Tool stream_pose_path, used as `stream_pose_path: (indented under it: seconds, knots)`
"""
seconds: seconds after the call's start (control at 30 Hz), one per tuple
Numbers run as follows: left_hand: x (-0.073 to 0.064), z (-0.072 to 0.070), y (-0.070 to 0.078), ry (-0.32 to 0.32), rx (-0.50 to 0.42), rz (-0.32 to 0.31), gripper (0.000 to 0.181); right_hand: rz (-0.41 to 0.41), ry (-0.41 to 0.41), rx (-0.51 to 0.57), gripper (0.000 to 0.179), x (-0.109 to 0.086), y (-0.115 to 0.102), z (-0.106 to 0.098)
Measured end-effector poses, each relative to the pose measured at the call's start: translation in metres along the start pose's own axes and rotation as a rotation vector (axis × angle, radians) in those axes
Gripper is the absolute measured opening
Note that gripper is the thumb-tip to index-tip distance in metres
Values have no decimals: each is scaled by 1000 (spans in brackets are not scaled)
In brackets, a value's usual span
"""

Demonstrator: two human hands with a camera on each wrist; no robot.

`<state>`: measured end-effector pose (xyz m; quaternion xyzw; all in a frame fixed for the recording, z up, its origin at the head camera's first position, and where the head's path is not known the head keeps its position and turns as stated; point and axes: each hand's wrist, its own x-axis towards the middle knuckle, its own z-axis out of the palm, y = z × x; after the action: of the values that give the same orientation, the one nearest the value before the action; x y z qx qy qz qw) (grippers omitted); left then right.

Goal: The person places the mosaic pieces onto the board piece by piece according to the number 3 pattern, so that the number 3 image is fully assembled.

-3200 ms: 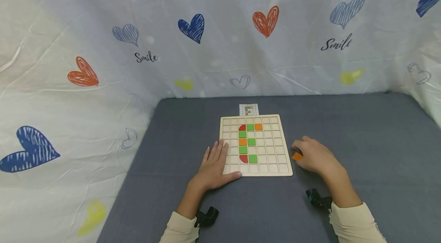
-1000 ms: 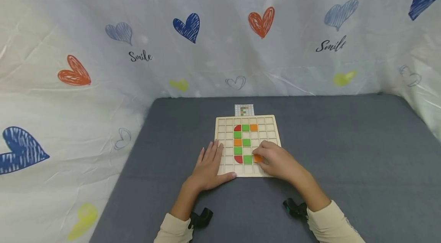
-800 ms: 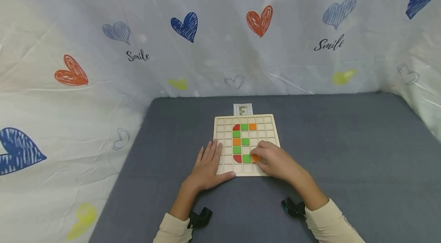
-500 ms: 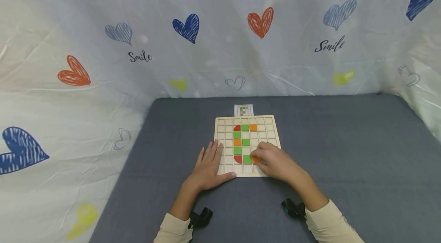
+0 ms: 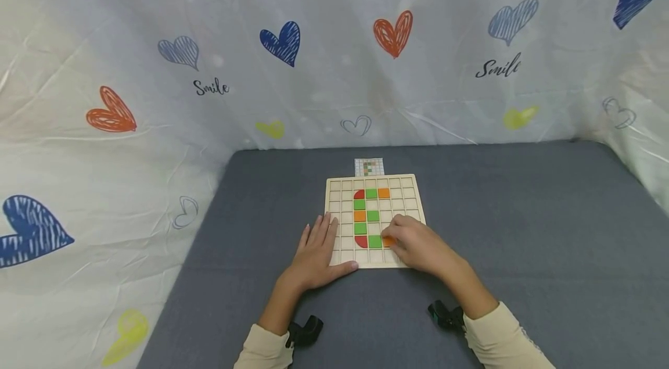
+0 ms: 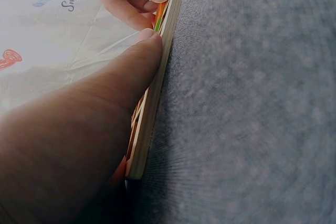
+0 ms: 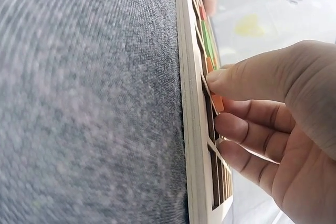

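Note:
A light wooden grid board [image 5: 345,256] lies on the grey cloth with red, green and orange tiles in several cells. My left hand [image 5: 317,257] rests on its left side, fingers straight and thumb along the front edge. Over the lower right part, my right hand [image 5: 420,246] pinches an orange tile [image 5: 388,242] beside the lowest green tile [image 5: 374,241]. In the right wrist view, the thumb is on an orange tile [image 7: 210,65], at the board's surface; the fingers partly cover it. Whether it sits fully in its cell I cannot tell.
A small printed card [image 5: 369,167] with a coloured grid pattern lies just behind the board. Dark wrist devices [image 5: 305,331] sit by both sleeves. A pale curtain [image 5: 324,84] with printed hearts hangs behind the table [image 5: 522,212].
Since the oldest frame, my right hand has carried the orange tile leftward from beside the board onto it. In the last second it has barely moved. My left hand has stayed on the board.

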<state>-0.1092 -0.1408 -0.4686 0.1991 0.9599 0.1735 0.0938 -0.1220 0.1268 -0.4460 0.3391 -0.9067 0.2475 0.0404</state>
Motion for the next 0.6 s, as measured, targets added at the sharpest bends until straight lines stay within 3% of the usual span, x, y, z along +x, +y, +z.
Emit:
stream_pose_path:
  seconds: [0.6]
  knots:
    - [4, 3, -3, -3, 0, -8, 109, -14, 17, -2, 16, 0, 1, 2]
